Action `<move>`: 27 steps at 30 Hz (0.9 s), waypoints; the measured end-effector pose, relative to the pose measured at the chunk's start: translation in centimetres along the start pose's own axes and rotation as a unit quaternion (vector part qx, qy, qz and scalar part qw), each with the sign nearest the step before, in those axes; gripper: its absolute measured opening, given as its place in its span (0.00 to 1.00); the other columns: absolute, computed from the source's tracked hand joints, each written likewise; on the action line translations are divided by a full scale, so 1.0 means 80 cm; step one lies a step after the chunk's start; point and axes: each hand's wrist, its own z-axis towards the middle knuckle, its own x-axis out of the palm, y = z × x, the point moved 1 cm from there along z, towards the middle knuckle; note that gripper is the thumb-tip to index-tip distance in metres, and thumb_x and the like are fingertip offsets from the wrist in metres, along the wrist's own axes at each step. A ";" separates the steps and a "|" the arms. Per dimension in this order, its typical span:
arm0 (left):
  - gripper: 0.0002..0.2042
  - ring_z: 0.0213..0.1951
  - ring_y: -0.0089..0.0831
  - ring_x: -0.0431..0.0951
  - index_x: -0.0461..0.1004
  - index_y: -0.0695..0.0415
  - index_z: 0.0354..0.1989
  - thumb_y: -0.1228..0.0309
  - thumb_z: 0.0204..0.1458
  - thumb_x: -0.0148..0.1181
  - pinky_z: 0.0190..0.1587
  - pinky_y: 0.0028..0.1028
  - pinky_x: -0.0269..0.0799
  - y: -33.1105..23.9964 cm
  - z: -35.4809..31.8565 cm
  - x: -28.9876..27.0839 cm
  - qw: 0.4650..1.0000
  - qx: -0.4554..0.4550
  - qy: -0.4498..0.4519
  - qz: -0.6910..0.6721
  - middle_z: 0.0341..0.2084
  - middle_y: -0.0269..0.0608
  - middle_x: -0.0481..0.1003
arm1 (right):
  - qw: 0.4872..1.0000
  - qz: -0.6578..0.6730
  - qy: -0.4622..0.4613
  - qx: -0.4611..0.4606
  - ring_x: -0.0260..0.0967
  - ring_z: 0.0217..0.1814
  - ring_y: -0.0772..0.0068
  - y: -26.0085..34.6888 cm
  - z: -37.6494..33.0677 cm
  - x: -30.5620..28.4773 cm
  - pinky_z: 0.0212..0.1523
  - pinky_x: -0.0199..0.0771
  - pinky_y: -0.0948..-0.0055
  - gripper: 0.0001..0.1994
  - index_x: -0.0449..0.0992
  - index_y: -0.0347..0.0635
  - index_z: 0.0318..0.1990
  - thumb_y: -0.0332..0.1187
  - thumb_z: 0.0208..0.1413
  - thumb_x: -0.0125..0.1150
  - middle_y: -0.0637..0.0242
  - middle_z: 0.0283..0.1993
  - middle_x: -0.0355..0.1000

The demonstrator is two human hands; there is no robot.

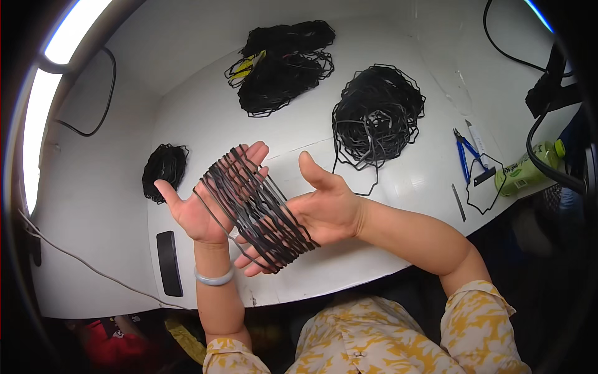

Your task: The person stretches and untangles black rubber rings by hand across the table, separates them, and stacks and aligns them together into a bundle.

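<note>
A bundle of thin black gaskets, looking like rubber rings with stepped outlines [252, 209], is stretched between my two hands. My left hand [215, 212] is palm up inside the loops, its thumb out to the left and its fingertips showing past the strands. From the right, my right hand [321, 209] reaches in with its thumb raised, and the strands pass across its straight fingers. Both hands hold the bundle by spread fingers rather than a closed grip. A few strands sag loose from the bundle near the left palm.
A large gasket heap [377, 115] lies at the back right, another [280, 75] at the back with a yellow piece, and a small one [165, 172] at left. Blue-handled cutters [462, 156], a single gasket [503, 193] and a green bottle [529, 169] are at right. A black bar [169, 263] lies front left.
</note>
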 end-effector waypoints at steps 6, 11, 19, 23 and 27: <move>0.65 0.69 0.63 0.29 0.32 0.82 0.64 0.21 0.42 0.30 0.69 0.54 0.35 -0.003 -0.004 0.002 1.000 -0.007 0.021 -0.021 0.65 0.79 0.30 | 0.996 0.051 0.037 0.056 0.39 0.73 0.31 -0.002 0.000 -0.015 0.70 0.39 0.44 0.65 0.46 0.22 0.66 0.82 0.39 0.32 0.29 0.68 0.45; 0.65 0.69 0.64 0.27 0.32 0.83 0.63 0.22 0.42 0.33 0.68 0.57 0.33 -0.004 -0.008 0.004 0.999 0.002 0.022 -0.039 0.65 0.79 0.29 | 0.990 0.115 -0.007 0.080 0.39 0.73 0.32 -0.004 0.002 -0.026 0.69 0.42 0.40 0.64 0.47 0.23 0.67 0.82 0.40 0.31 0.30 0.68 0.44; 0.65 0.70 0.61 0.26 0.32 0.81 0.64 0.23 0.42 0.39 0.67 0.59 0.35 0.005 -0.010 0.012 0.997 -0.016 0.050 -0.053 0.65 0.78 0.29 | 0.984 0.073 -0.152 0.051 0.68 0.56 0.59 -0.006 0.004 -0.048 0.60 0.65 0.53 0.58 0.61 0.23 0.59 0.80 0.46 0.30 0.51 0.54 0.69; 0.61 0.70 0.58 0.27 0.34 0.80 0.65 0.27 0.45 0.43 0.68 0.56 0.36 0.003 -0.004 -0.001 0.997 -0.025 0.067 -0.019 0.66 0.75 0.31 | 0.986 0.028 -0.161 0.025 0.69 0.54 0.64 -0.001 0.004 -0.040 0.56 0.70 0.63 0.52 0.63 0.24 0.58 0.75 0.51 0.35 0.54 0.53 0.69; 0.40 0.69 0.60 0.40 0.45 0.78 0.64 0.60 0.50 0.51 0.68 0.54 0.44 0.007 -0.005 -0.002 0.991 0.022 -0.014 0.131 0.66 0.73 0.42 | 0.972 -0.174 -0.155 0.041 0.71 0.49 0.73 0.014 -0.004 -0.021 0.52 0.71 0.73 0.35 0.69 0.31 0.54 0.60 0.59 0.50 0.60 0.49 0.72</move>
